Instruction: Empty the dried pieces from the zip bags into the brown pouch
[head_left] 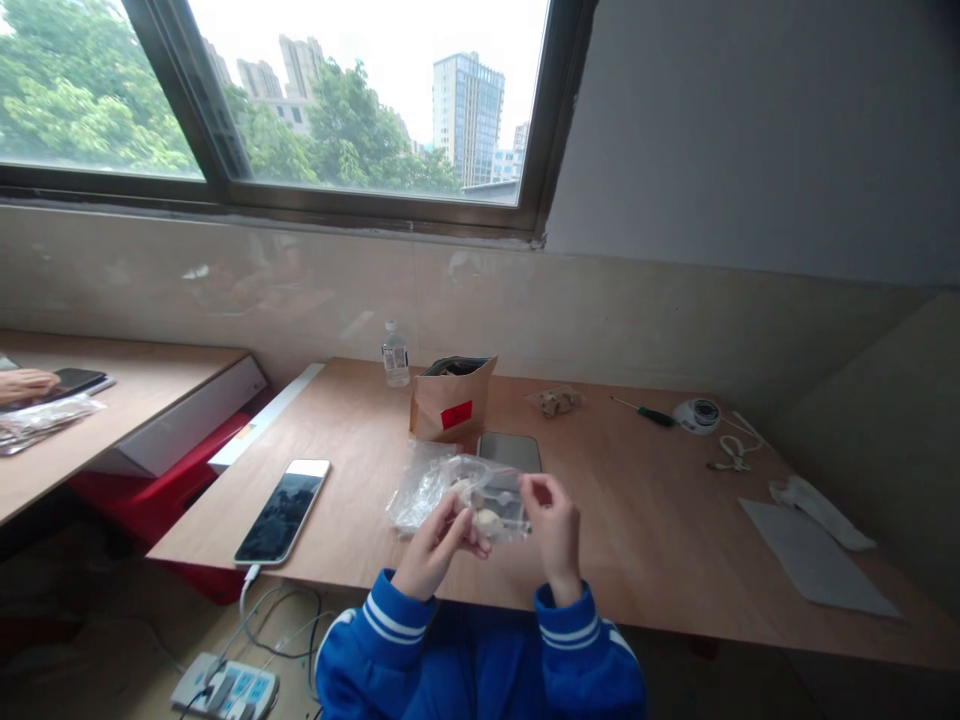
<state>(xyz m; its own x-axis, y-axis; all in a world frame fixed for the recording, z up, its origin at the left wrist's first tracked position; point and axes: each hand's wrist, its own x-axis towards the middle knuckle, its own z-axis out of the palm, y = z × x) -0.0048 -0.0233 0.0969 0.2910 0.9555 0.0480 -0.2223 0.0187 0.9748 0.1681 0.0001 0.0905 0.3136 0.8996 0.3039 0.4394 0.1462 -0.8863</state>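
Both hands are raised over the near edge of a wooden table [645,520]. My left hand [439,545] and my right hand [555,530] pinch a small clear plastic bag [487,500] that holds a few pale pieces. My left hand grips its lower left side and my right hand its right edge. More clear plastic bags [416,490] lie on the table right behind my left hand. A small grey scale [510,450] sits just beyond the held bag. Blue sleeves with white stripes cover both wrists.
A brown paper bag with a red label [452,400], a water bottle [394,355], a charging phone [283,510], a screwdriver [643,410], a tape roll [699,413], a filled clear bag [556,400] and paper sheets [814,555] lie about. Another person's hand [26,383] rests on the left table. A power strip [225,690] lies on the floor.
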